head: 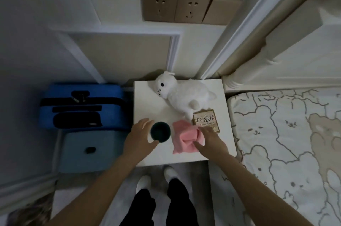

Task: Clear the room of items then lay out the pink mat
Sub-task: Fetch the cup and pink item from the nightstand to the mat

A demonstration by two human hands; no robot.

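The folded pink mat [184,138] lies on the white bench [147,100], near its front edge, between the dark cup [160,131] and the chess box [206,121]. Right hand [212,141]: grip pinches the mat. Left hand [139,138]: grip wide, fingers spread around the cup. A white plush toy [181,94] lies behind.
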